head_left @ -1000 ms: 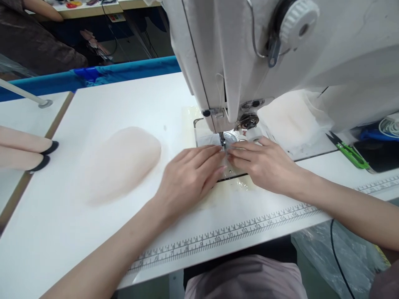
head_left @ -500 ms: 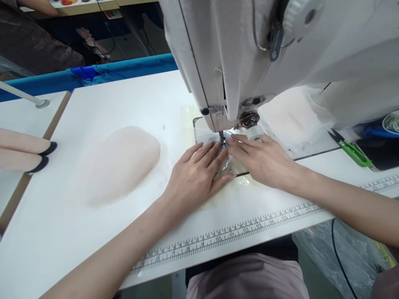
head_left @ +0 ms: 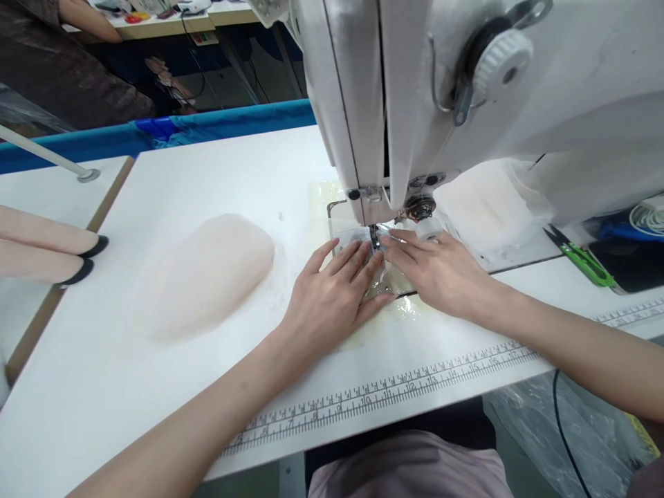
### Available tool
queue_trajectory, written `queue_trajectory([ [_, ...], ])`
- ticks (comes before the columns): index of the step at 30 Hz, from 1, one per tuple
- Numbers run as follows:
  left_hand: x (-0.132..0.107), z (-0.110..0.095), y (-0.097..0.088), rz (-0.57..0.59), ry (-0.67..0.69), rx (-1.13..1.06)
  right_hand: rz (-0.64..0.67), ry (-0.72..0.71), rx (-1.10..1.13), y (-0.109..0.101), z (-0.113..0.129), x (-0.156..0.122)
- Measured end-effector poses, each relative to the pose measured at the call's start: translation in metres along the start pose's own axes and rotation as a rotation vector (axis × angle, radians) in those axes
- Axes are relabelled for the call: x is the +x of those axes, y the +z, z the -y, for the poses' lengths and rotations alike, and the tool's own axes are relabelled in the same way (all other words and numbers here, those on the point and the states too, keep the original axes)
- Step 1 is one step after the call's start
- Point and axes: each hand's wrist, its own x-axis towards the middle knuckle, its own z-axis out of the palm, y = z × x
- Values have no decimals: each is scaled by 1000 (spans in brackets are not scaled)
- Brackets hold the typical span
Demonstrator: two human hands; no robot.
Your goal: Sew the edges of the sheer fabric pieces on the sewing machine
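A white sewing machine [head_left: 425, 90] stands on a white table [head_left: 155, 387]. My left hand [head_left: 332, 297] lies flat with fingers spread on a small sheer piece of fabric [head_left: 382, 282] over the needle plate. My right hand [head_left: 440, 273] rests on the same piece from the right, fingers stretched toward the needle [head_left: 373, 235]. The fingertips of both hands nearly meet just in front of the presser foot. Neither hand grips anything.
A pale pink stack of sheer fabric pieces [head_left: 207, 273] lies left of my hands; another pile [head_left: 482, 200] sits behind the machine arm. Green thread snips [head_left: 581, 259] lie at right. A printed ruler [head_left: 394, 391] runs along the table's front edge. Mannequin legs with black shoes [head_left: 46, 249] lie far left.
Both hands have slid a little forward toward the needle, and my left hand's fingers have spread wider on the fabric. The view has shifted slightly to the left.
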Motion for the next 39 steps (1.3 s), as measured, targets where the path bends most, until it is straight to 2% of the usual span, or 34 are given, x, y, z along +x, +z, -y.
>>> queue_trajectory([
  [11, -2, 1, 0, -4, -13, -37, 11, 22, -48, 1, -1, 0],
  [16, -6, 3, -3, -133, 9, -89, -103, 0, -10, 0, 1, 3],
  [20, -6, 3, -4, -174, 14, -104, -197, -72, -62, 3, 2, 6],
  [23, -3, 3, -3, -141, -40, -117, -256, -94, -74, 6, 1, 6],
  [26, -1, 5, -2, -76, -72, -124, -263, -92, -50, 9, 0, 4],
  [33, -6, 3, -4, -90, 69, -31, -214, -115, -8, 3, 4, -2],
  [39, -7, 2, -5, -60, 83, -7, -178, -108, -3, -2, 9, -3],
])
